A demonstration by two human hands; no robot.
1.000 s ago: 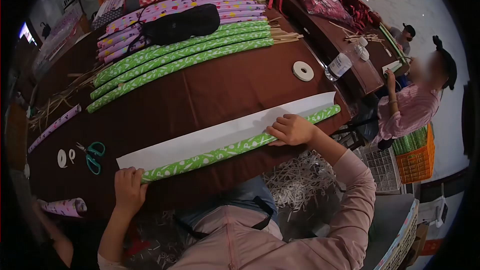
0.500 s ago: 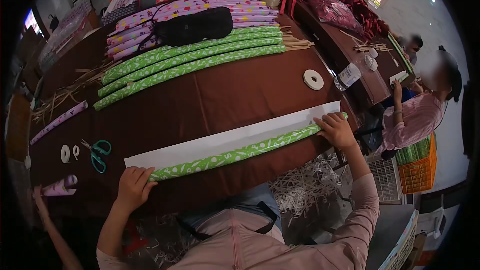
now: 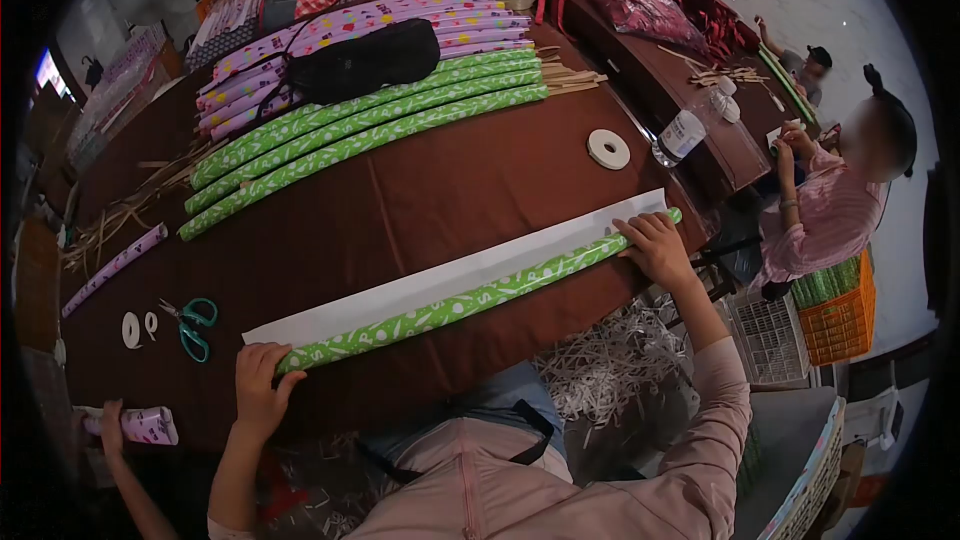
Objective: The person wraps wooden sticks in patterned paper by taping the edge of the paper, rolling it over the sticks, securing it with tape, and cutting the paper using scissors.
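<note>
A roll of green wrapping paper (image 3: 480, 298) with white patterning lies slantwise along the near side of the table. Beyond it, a flat strip of its white underside (image 3: 440, 268) is still unrolled. My left hand (image 3: 263, 390) grips the roll's left end, fingers over the paper and thumb on the near side. Close to the other end, my right hand (image 3: 657, 248) curls over the roll, and a short green tip sticks out past it. Left of my left hand lie teal-handled scissors (image 3: 193, 325) and two small white tape rings (image 3: 131, 330).
Finished green rolls (image 3: 370, 130) and purple rolls (image 3: 470, 10) lie across the far side, with a black pouch (image 3: 365, 60) on top. A tape roll (image 3: 608, 149) and plastic bottle (image 3: 680, 135) stand right. A co-worker's hand (image 3: 112, 427) holds purple paper at left.
The view has shifted slightly. Both my hands stay at the roll's ends, with my left thumb a little farther out. The co-worker's hand at left has moved over the purple paper.
</note>
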